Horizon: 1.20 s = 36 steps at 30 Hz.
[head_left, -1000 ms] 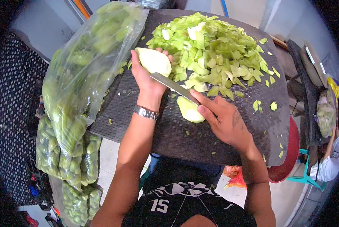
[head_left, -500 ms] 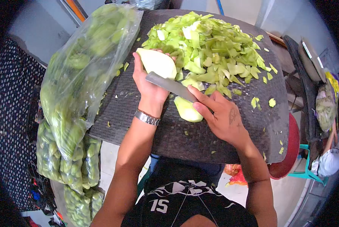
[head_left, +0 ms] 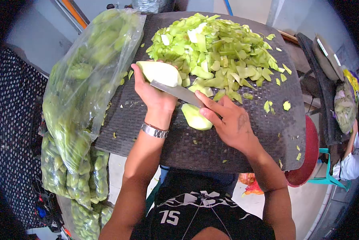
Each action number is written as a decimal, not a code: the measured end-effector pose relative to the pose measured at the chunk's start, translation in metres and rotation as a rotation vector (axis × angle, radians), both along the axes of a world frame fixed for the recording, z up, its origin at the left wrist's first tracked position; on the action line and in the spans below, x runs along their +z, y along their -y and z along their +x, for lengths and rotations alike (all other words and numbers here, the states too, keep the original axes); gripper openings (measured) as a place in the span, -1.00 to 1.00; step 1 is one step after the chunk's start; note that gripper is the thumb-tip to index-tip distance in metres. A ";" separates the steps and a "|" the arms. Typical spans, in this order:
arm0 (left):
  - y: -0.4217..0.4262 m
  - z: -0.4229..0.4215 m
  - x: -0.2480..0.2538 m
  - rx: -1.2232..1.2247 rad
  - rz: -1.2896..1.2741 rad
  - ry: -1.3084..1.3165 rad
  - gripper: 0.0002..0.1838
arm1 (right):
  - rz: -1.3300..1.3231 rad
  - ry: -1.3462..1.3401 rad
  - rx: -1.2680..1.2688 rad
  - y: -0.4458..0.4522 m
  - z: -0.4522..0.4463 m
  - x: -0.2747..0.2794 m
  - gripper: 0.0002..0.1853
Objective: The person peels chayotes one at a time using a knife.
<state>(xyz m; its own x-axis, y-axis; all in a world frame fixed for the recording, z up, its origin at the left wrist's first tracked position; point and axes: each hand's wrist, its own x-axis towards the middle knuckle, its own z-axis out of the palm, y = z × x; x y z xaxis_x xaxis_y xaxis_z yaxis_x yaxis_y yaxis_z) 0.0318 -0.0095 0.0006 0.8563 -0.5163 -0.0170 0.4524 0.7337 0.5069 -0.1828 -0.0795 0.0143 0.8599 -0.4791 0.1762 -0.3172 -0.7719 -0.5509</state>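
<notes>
My left hand [head_left: 157,95] cups a peeled green mango [head_left: 158,73], pale and smooth, above the table. My right hand [head_left: 229,124] grips a knife [head_left: 179,93], its handle hidden in the fist. The broad grey blade points left and lies across the near side of the mango, by the left palm; I cannot tell if it is cutting. Just below the blade, a second peeled mango [head_left: 196,117] rests on the dark woven tabletop [head_left: 203,150]. Beyond my hands rises a heap of green peels [head_left: 223,50].
A large clear plastic bag of green fruit [head_left: 91,72] lies along the table's left side. Smaller filled bags [head_left: 73,176] stand below it. Loose peel scraps [head_left: 268,107] dot the right side. A red round object [head_left: 307,160] and a teal stool [head_left: 329,176] are at the right, near another person's arm [head_left: 349,148].
My left hand and the mango have shifted slightly left and towards me. The knife has moved a little with them, its blade now nearer the mango's lower edge.
</notes>
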 end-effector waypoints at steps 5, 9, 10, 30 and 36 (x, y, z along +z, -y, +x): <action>0.002 -0.008 0.007 0.090 0.114 -0.044 -0.41 | 0.045 0.005 -0.023 -0.002 0.003 -0.003 -0.52; -0.001 -0.004 0.005 0.154 0.105 -0.027 -0.46 | 0.096 0.054 -0.037 -0.008 0.006 -0.007 -0.53; -0.002 -0.002 0.006 0.136 0.120 -0.016 -0.49 | 0.091 0.058 -0.046 -0.010 0.007 -0.009 -0.53; -0.004 0.024 -0.004 0.042 0.272 -0.161 -0.69 | 0.109 0.001 -0.202 0.001 0.013 -0.018 -0.53; 0.004 0.016 0.002 -0.219 0.165 -0.291 -0.64 | 0.597 0.162 -0.082 0.043 0.003 -0.027 -0.43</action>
<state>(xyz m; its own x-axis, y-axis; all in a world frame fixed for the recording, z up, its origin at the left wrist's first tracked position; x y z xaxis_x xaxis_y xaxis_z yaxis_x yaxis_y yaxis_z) 0.0474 -0.0133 0.0024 0.6734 -0.6559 -0.3411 0.7313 0.5233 0.4374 -0.1798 -0.1223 -0.0122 0.8008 -0.5987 -0.0170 -0.2384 -0.2925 -0.9261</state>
